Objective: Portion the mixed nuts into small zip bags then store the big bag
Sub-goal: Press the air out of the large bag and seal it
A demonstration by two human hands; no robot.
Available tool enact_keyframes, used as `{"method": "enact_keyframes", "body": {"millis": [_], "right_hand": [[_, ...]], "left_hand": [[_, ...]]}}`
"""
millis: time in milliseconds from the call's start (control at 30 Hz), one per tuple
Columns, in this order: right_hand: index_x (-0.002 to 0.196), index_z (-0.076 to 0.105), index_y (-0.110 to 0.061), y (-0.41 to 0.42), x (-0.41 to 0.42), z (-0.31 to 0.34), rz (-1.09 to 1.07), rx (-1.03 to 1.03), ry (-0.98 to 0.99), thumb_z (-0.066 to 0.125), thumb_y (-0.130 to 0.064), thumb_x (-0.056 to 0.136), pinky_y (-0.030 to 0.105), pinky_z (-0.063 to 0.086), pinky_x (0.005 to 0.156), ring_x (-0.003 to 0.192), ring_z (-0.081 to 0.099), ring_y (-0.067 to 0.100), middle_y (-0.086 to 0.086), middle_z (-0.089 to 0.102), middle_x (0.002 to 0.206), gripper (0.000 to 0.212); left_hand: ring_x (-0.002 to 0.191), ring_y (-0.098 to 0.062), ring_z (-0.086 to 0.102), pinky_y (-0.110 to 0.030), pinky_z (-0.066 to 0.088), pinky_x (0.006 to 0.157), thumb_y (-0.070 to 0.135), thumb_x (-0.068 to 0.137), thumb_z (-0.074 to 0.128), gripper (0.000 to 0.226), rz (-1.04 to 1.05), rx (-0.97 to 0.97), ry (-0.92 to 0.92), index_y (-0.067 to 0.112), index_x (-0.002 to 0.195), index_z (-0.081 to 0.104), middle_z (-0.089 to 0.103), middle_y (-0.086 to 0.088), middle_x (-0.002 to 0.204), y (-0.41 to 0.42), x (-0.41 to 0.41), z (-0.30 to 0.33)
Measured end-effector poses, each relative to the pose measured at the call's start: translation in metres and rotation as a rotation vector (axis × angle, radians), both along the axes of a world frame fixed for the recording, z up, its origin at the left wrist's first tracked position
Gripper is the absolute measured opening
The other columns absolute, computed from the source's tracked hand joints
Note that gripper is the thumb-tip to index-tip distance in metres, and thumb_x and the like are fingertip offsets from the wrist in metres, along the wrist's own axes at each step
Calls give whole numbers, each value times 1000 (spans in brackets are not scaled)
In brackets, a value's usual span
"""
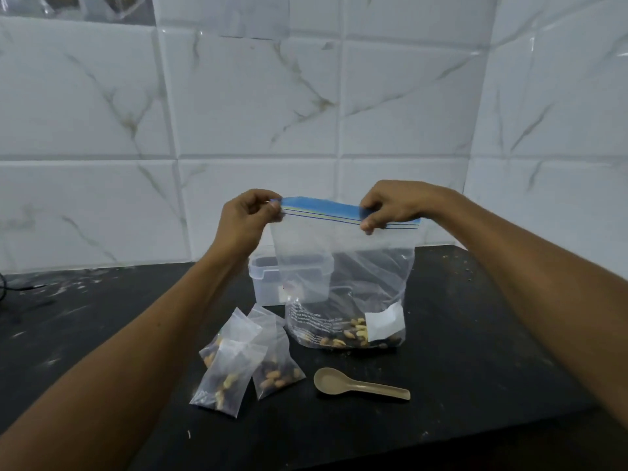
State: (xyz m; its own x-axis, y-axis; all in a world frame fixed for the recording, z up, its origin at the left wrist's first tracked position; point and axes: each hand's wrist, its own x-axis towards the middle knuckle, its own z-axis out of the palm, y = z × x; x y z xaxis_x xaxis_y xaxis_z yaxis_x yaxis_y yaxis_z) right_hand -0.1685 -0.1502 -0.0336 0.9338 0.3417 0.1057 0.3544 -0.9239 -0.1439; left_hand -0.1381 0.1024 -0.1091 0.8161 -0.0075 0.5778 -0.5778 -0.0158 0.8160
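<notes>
The big clear zip bag (343,266) stands upright on the black counter (475,334), with a blue zip strip along its top and a small layer of mixed nuts (343,336) at its bottom. My left hand (243,220) pinches the left end of the zip strip. My right hand (390,205) pinches the strip near its right end. Three small zip bags (238,362) filled with nuts lie in a cluster on the counter, in front and left of the big bag.
A beige plastic spoon (356,385) lies on the counter in front of the big bag. A clear plastic container (265,280) stands behind the bag near the white tiled wall (306,113). Crumbs dot the counter at back right.
</notes>
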Motion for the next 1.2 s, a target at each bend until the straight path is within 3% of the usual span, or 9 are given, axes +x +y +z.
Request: {"method": "enact_keyframes", "body": {"millis": [100, 233, 433, 600, 667, 767, 900, 1033, 1200], "right_hand": [[71, 66, -24, -21, -4, 1, -67, -17, -42, 67, -27, 87, 28, 37, 67, 61, 49, 10, -1, 62, 69, 16], [90, 73, -14, -28, -6, -1, -89, -19, -75, 68, -29, 86, 34, 40, 68, 69, 50, 18, 13, 67, 84, 17], [68, 61, -30, -32, -9, 0, -97, -34, -60, 66, -32, 88, 30, 37, 65, 68, 48, 18, -4, 55, 67, 21], [96, 70, -19, -46, -10, -6, -118, 149, 63, 69, -32, 86, 43, 52, 90, 104, 57, 23, 3, 62, 111, 16], [89, 71, -15, -53, -14, -10, -107, 316, 144, 71, -22, 86, 33, 57, 80, 93, 61, 18, 4, 65, 100, 8], [78, 70, -5, -59, -12, -13, -114, 510, 25, 74, -15, 82, 19, 52, 63, 68, 60, 13, 5, 65, 73, 11], [85, 71, -5, -62, -10, -18, -100, 621, -46, 71, -11, 84, 20, 53, 66, 71, 59, 13, 10, 65, 81, 6], [89, 69, -8, -67, -10, -28, -69, 698, -12, 65, 0, 87, 33, 54, 80, 80, 59, 19, 9, 66, 87, 10], [96, 60, -10, -68, -10, -37, -111, 758, -209, 71, -4, 83, 26, 53, 69, 70, 60, 19, 9, 64, 76, 18]], "left_hand": [[66, -11, 67, -25, 54, 78, 3, 94, 59, 19, -3, -16, 9, 20, 93, 66, 69, -4, 77, 7, 4, -1], [64, -13, 69, -25, 56, 76, 0, 95, 56, 19, -10, 23, -65, 16, 88, 63, 69, -7, 81, 2, 2, 8], [67, -13, 72, -22, 57, 75, 0, 99, 46, 25, -68, 33, -57, 8, 84, 63, 72, 3, 68, 1, 0, 10], [67, -18, 69, -25, 57, 69, -1, 101, 38, 29, -154, -90, 62, 8, 79, 56, 68, -1, 68, 10, 1, 13], [67, -19, 70, -24, 56, 68, 0, 101, 37, 29, -153, -88, 74, 10, 79, 54, 66, -3, 71, 13, 2, 14], [66, -16, 70, -22, 55, 71, 2, 102, 37, 29, -75, 11, 26, 12, 82, 54, 69, 2, 64, 16, 3, 12], [64, -13, 69, -22, 56, 75, 3, 101, 41, 23, 51, 50, -11, 15, 88, 56, 68, -7, 73, 15, 2, 5], [69, -11, 69, -22, 50, 74, 19, 99, 53, 7, -104, 5, 136, 22, 99, 59, 71, 0, 78, 15, 4, 4], [61, -5, 64, -17, 53, 69, 11, 96, 58, 13, -75, 32, 126, 9, 87, 68, 68, 6, 63, 13, 6, -2]]}}
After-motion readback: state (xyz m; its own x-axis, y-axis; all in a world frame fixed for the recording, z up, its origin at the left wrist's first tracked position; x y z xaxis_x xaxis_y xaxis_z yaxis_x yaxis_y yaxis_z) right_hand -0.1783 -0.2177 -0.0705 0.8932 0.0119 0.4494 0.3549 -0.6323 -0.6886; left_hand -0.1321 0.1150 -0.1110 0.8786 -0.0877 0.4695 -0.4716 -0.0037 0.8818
